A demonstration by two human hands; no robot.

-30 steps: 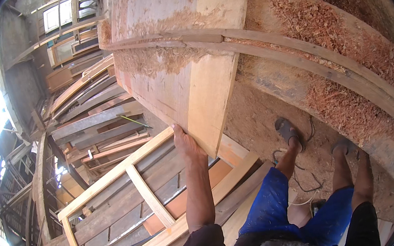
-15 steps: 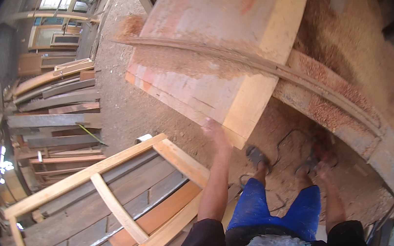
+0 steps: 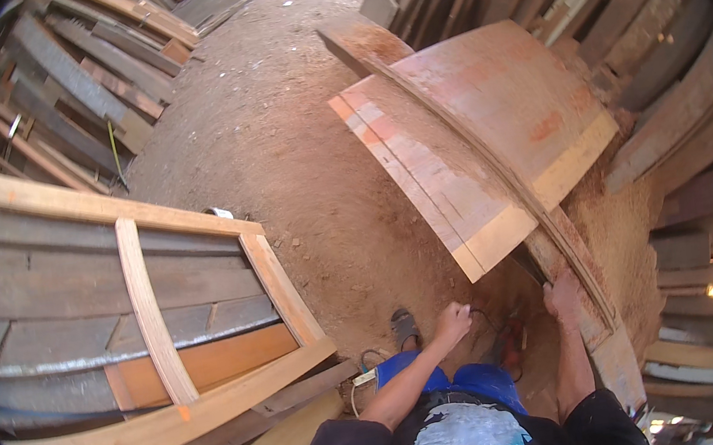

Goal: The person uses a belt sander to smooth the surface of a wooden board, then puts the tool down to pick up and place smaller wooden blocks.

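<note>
Thin dark cord (image 3: 485, 316) by my left hand (image 3: 451, 326), long brown plank bench (image 3: 619, 365) by my right hand (image 3: 564, 299)

The cord bent rightward from my left fingers and back towards my body, towards a dim red object (image 3: 511, 348) low down between my hands; my left was nearer the cord. Those fingers were pressed together and seemed to pinch it. My right fingers met the left edge of the bench, though I could not tell whether they gripped or only leaned. The bench's long axis slanted forward and to my left. Ahead of my right hand, a wide, flat reddish-grey wooden board (image 3: 506, 97) with a pale yellow end lay across it, beneath a narrow brown wooden strip (image 3: 451, 126). Beyond spread a brown earth floor (image 3: 307, 184), with an open, pale-wood rectangular frame (image 3: 152, 310) to my left and weathered planks (image 3: 674, 126) stacked to the right.
</note>
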